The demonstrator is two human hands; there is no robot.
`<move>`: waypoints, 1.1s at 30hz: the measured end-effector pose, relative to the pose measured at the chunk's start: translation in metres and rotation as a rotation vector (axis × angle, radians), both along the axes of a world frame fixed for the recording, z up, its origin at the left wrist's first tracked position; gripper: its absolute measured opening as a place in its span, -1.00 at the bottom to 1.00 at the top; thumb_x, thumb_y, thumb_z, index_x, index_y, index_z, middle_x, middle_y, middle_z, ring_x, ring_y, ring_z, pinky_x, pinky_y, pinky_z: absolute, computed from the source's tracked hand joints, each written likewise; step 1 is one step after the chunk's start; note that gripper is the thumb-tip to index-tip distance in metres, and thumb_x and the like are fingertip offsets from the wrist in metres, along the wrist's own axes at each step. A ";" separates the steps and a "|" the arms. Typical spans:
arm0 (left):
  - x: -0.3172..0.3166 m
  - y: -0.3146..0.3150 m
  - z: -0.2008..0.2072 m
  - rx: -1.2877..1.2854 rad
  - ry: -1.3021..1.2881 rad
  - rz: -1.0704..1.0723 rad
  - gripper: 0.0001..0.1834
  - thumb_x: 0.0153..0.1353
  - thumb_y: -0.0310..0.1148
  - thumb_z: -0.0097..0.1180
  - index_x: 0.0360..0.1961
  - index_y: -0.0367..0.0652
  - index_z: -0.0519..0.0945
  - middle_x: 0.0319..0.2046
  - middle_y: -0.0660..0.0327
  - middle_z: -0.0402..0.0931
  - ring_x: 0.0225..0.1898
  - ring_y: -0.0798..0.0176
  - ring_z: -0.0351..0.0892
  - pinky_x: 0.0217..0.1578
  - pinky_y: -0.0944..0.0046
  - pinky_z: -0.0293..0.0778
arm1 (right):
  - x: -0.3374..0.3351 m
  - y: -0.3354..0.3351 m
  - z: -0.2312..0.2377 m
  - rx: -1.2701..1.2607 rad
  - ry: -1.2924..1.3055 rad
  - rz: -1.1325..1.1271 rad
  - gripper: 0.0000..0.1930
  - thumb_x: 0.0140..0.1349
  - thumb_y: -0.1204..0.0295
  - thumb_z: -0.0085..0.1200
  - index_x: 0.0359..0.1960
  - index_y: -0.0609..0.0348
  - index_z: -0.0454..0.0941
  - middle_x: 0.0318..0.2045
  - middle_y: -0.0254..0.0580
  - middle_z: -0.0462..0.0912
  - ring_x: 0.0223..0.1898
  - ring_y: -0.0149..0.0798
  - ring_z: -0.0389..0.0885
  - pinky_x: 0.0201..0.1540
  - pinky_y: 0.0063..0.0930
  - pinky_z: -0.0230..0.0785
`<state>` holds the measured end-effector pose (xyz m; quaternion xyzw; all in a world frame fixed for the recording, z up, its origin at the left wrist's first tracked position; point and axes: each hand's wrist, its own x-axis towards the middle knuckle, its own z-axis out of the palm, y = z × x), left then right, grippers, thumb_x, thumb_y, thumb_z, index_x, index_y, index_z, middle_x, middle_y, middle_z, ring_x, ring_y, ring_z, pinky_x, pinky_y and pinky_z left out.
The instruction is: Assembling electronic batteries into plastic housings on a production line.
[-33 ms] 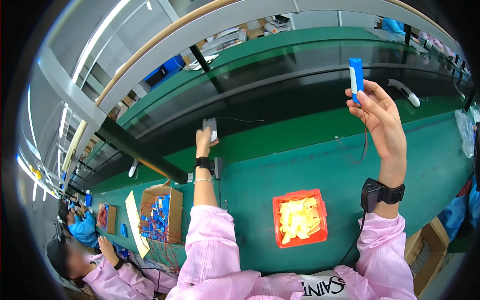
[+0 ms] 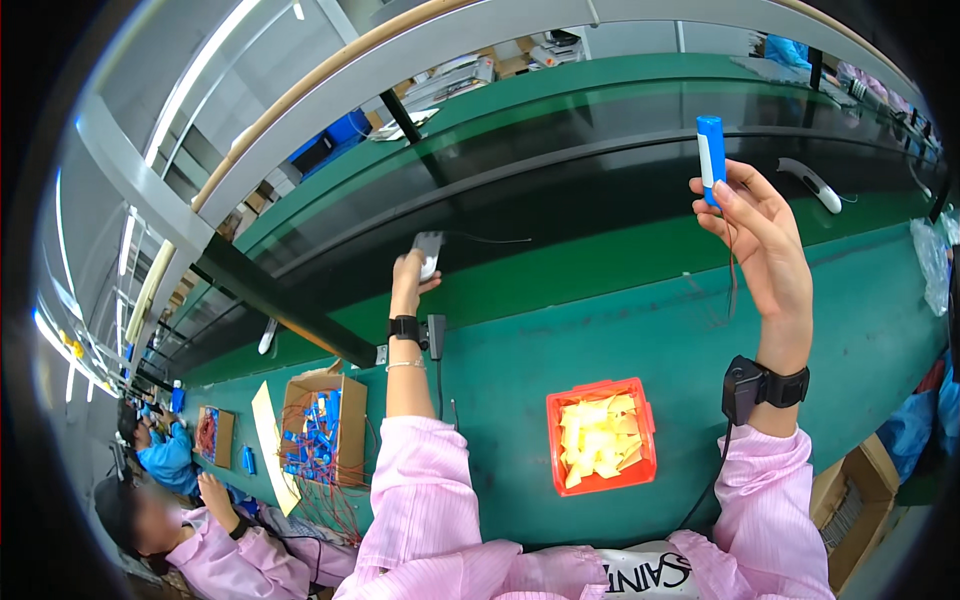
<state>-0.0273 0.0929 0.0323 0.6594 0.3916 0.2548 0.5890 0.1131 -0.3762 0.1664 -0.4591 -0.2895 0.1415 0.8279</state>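
Raised at the right, my right hand (image 2: 765,225) pinches a blue cylindrical battery (image 2: 712,160) upright between thumb and fingers. A pale label covers one side of the battery, and thin red and dark wires (image 2: 733,270) hang below it. My left hand (image 2: 408,275) reaches out over the dark conveyor belt (image 2: 560,215). Its fingers close around a small white-and-grey plastic housing (image 2: 430,258), from which a thin wire trails rightward. Part of the housing is covered by the fingers.
A red bin (image 2: 650,455) of yellow paper pieces stands on the green bench. To the left are a cardboard box (image 2: 350,430) of blue batteries and a metal post (image 2: 290,305). Another white housing (image 2: 825,195) lies on the belt. A co-worker (image 2: 225,555) sits at left.
The housing in my left hand has shifted slightly to the right and tilted. My right hand with the battery is almost still.
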 end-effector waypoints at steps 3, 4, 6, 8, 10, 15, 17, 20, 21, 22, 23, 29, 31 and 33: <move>-0.002 -0.031 0.032 -0.157 -0.104 -0.072 -0.62 0.07 -0.23 0.05 -0.22 -0.36 0.51 -0.45 0.09 0.58 -0.54 0.26 0.58 -0.53 0.33 0.50 | -0.002 0.008 -0.004 0.004 0.003 0.028 -0.62 0.25 0.47 0.23 0.05 0.38 0.46 -0.12 0.03 0.66 -0.18 -0.28 0.69 -0.06 -0.47 0.57; 0.004 -0.043 0.035 -0.184 -0.133 -0.058 -0.61 0.09 -0.19 0.06 -0.22 -0.34 0.55 -0.48 0.12 0.60 -0.57 0.30 0.57 -0.56 0.36 0.45 | -0.003 0.010 -0.004 -0.010 0.001 0.032 -0.62 0.25 0.47 0.23 0.05 0.38 0.46 -0.13 0.03 0.66 -0.18 -0.29 0.69 -0.06 -0.47 0.57; 0.014 -0.070 0.040 -0.134 -0.105 -0.102 -0.59 0.10 -0.17 0.07 -0.22 -0.34 0.57 -0.47 0.11 0.61 -0.58 0.33 0.56 -0.56 0.36 0.45 | -0.007 0.011 -0.004 -0.037 -0.005 0.032 -0.62 0.25 0.47 0.23 0.05 0.38 0.47 -0.13 0.02 0.66 -0.18 -0.29 0.68 -0.07 -0.47 0.56; 0.024 -0.092 0.043 -0.111 -0.103 -0.162 -0.61 0.12 -0.19 0.06 -0.22 -0.34 0.59 -0.49 0.12 0.61 -0.58 0.34 0.58 -0.58 0.38 0.45 | -0.010 0.012 -0.003 -0.033 -0.016 0.057 -0.62 0.25 0.47 0.23 0.05 0.37 0.47 -0.14 0.02 0.66 -0.18 -0.29 0.68 -0.07 -0.47 0.56; 0.034 -0.116 0.043 0.005 -0.090 -0.182 -0.63 0.15 -0.21 0.04 -0.24 -0.34 0.60 -0.50 0.14 0.60 -0.61 0.35 0.57 -0.62 0.40 0.43 | -0.013 0.013 -0.004 -0.036 -0.022 0.075 -0.62 0.25 0.47 0.23 0.06 0.37 0.47 -0.13 0.02 0.66 -0.18 -0.28 0.68 -0.07 -0.45 0.56; 0.049 -0.171 0.055 0.279 -0.121 -0.136 -0.67 0.20 -0.22 0.10 -0.44 -0.33 0.64 -0.66 0.16 0.53 -0.66 0.35 0.50 -0.60 0.34 0.35 | -0.024 0.023 0.001 -0.117 -0.033 0.153 -0.61 0.22 0.45 0.26 0.03 0.36 0.49 -0.16 -0.03 0.65 -0.18 -0.29 0.69 -0.07 -0.41 0.59; 0.054 -0.177 0.054 0.484 -0.104 -0.057 -0.66 0.23 -0.22 0.11 -0.45 -0.35 0.63 -0.66 0.10 0.51 -0.64 0.33 0.46 -0.55 0.28 0.34 | -0.028 0.031 -0.003 -0.155 -0.025 0.173 -0.61 0.22 0.46 0.26 0.04 0.36 0.49 -0.18 -0.06 0.65 -0.18 -0.30 0.69 -0.08 -0.42 0.60; 0.054 -0.191 0.065 0.591 -0.151 -0.011 -0.65 0.26 -0.23 0.10 -0.46 -0.37 0.61 -0.67 0.04 0.47 -0.62 0.30 0.41 -0.50 0.21 0.32 | -0.031 0.040 -0.007 -0.206 -0.110 0.136 -0.64 0.19 0.47 0.29 0.00 0.35 0.54 -0.19 -0.12 0.66 -0.18 -0.35 0.68 -0.07 -0.47 0.55; 0.055 -0.195 0.066 0.589 -0.177 -0.014 -0.64 0.28 -0.24 0.09 -0.47 -0.38 0.60 -0.67 0.02 0.46 -0.61 0.30 0.40 -0.48 0.19 0.31 | -0.032 0.042 -0.010 -0.244 -0.156 0.101 -0.66 0.19 0.47 0.30 -0.03 0.34 0.56 -0.18 -0.14 0.67 -0.18 -0.36 0.67 -0.06 -0.48 0.53; 0.055 -0.199 0.066 0.617 -0.196 0.002 -0.65 0.31 -0.26 0.07 -0.48 -0.36 0.58 -0.67 0.06 0.50 -0.63 0.32 0.39 -0.51 0.22 0.30 | -0.032 0.046 -0.013 -0.253 -0.202 0.070 -0.67 0.17 0.47 0.30 -0.05 0.32 0.59 -0.18 -0.15 0.68 -0.18 -0.36 0.67 -0.05 -0.47 0.52; 0.053 -0.204 0.068 0.611 -0.229 -0.012 -0.66 0.32 -0.26 0.06 -0.48 -0.35 0.57 -0.66 0.07 0.51 -0.64 0.33 0.40 -0.52 0.24 0.30 | -0.032 0.049 -0.016 -0.262 -0.248 0.040 -0.69 0.16 0.47 0.31 -0.06 0.30 0.61 -0.19 -0.16 0.69 -0.18 -0.36 0.66 -0.04 -0.47 0.51; 0.034 -0.223 0.093 0.615 -0.405 -0.140 -0.73 0.38 -0.29 0.01 -0.36 -0.29 0.55 -0.56 0.17 0.61 -0.60 0.39 0.51 -0.55 0.32 0.29 | -0.036 0.049 -0.016 -0.534 -0.555 -0.083 -0.69 0.08 0.48 0.32 -0.11 0.30 0.67 -0.23 -0.06 0.73 -0.20 -0.25 0.69 -0.04 -0.38 0.50; 0.031 -0.229 0.100 0.624 -0.433 -0.185 -0.74 0.42 -0.32 -0.01 -0.36 -0.28 0.54 -0.63 0.44 0.38 -0.58 0.64 0.15 -0.57 0.45 0.02 | -0.036 0.045 -0.015 -0.605 -0.584 -0.095 -0.69 0.10 0.48 0.30 -0.11 0.31 0.66 -0.24 -0.04 0.72 -0.22 -0.21 0.69 -0.07 -0.36 0.51; 0.028 -0.228 0.103 0.694 -0.399 -0.197 -0.73 0.42 -0.30 0.00 -0.35 -0.29 0.55 -0.67 0.43 0.36 -0.59 0.63 0.14 -0.57 0.44 0.02 | -0.038 0.043 -0.016 -0.654 -0.645 -0.119 -0.71 0.11 0.49 0.29 -0.12 0.31 0.67 -0.25 -0.06 0.71 -0.25 -0.21 0.69 -0.11 -0.37 0.52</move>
